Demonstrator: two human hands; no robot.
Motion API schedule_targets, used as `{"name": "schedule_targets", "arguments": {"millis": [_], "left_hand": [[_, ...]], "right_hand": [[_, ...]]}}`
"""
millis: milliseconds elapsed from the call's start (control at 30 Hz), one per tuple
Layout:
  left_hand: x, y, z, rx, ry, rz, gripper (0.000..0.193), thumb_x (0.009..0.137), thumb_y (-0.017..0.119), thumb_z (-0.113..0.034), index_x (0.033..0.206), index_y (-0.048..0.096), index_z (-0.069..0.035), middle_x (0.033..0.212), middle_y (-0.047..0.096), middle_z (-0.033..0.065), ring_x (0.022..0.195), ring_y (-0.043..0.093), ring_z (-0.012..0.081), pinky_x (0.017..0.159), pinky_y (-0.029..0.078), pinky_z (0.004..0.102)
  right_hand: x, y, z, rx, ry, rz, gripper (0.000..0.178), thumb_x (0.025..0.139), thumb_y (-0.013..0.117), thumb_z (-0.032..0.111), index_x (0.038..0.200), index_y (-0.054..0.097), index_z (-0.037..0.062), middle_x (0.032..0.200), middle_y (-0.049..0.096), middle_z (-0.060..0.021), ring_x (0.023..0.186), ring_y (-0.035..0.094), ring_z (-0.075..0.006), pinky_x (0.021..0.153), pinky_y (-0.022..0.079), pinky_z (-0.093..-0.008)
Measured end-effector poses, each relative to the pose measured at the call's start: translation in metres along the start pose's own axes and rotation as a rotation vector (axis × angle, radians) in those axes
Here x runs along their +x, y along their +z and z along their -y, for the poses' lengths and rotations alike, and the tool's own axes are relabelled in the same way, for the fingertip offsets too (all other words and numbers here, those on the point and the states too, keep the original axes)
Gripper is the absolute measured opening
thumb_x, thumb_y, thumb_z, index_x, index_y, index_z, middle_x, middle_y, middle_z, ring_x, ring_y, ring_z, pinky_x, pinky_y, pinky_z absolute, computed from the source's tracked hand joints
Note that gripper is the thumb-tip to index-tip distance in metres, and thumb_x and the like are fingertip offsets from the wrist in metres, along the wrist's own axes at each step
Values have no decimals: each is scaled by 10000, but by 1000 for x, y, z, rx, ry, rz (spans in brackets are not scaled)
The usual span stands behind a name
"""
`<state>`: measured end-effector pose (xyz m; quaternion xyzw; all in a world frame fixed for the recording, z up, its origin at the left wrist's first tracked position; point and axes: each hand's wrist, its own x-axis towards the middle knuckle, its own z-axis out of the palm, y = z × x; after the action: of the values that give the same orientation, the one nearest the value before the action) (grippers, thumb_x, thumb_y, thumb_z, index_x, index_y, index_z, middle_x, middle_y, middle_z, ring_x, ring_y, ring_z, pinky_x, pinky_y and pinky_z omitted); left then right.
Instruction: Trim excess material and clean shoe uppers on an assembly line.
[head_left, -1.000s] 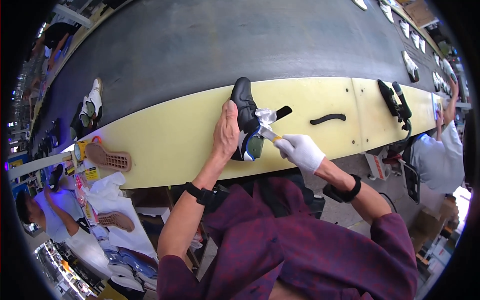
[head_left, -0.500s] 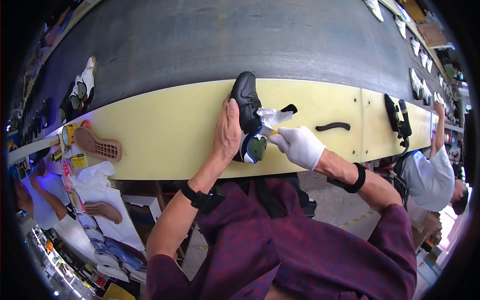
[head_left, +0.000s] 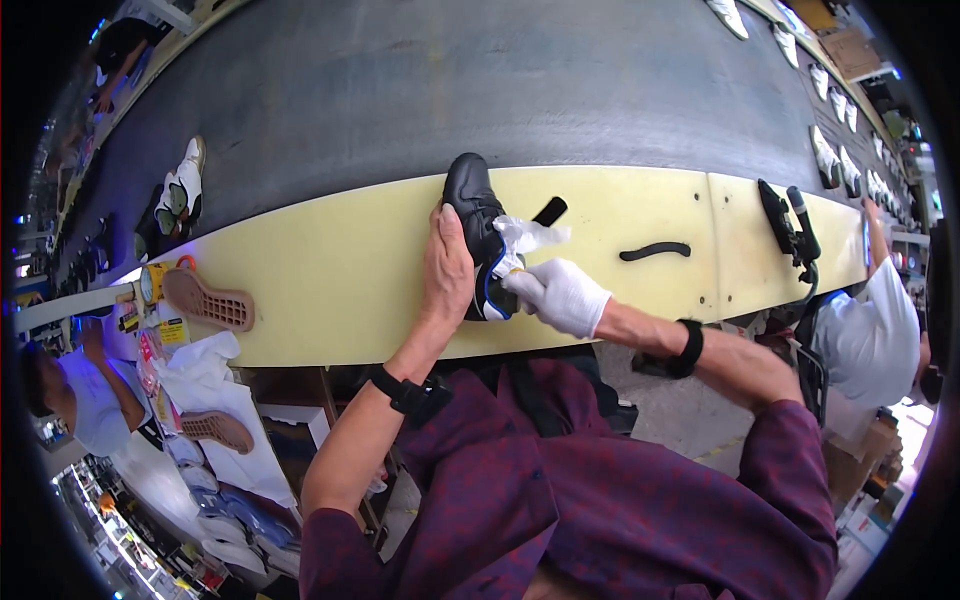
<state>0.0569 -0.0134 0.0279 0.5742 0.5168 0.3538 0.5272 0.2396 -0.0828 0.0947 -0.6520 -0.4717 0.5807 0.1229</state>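
A black shoe (head_left: 474,205) lies on the pale yellow bench (head_left: 350,270), toe pointing away from me. My left hand (head_left: 446,272), bare, grips the shoe's left side near the heel. My right hand (head_left: 562,295) wears a white glove and pinches a crumpled white cloth (head_left: 520,240) against the shoe's opening. A small black stick-like piece (head_left: 549,211) lies just right of the shoe.
A wide dark conveyor belt (head_left: 500,90) runs behind the bench, carrying a white-and-green shoe (head_left: 178,195) at left and white shoes (head_left: 826,150) at far right. A brown sole (head_left: 207,301), a black strip (head_left: 655,250) and black tools (head_left: 785,220) lie on the bench. Other people work at both sides.
My right hand and the cloth have shifted slightly along the shoe's opening. My left hand keeps its grip, and the view has drifted a little.
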Motion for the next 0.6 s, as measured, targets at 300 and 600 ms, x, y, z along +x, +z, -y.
{"name": "schedule_targets", "arguments": {"millis": [300,600], "left_hand": [[-1,1,2,-42,12,-79,723,1199,285,-533,1415,579,92,1314,663,252,1227,624,352,1112,459,422],[-8,4,-11,55,25,-20,718,1195,284,-538,1401,582,81,1300,672,280,1217,642,406,1094,468,452]], "right_hand": [[-43,-11,-37,-60,-58,-103,482,1088,613,420,903,739,-7,773,726,-158,728,714,-295,740,559,-425],[-13,-13,-40,-136,-146,-245,441,1106,583,357,927,703,-27,757,697,-172,715,694,-284,719,543,-406]]}}
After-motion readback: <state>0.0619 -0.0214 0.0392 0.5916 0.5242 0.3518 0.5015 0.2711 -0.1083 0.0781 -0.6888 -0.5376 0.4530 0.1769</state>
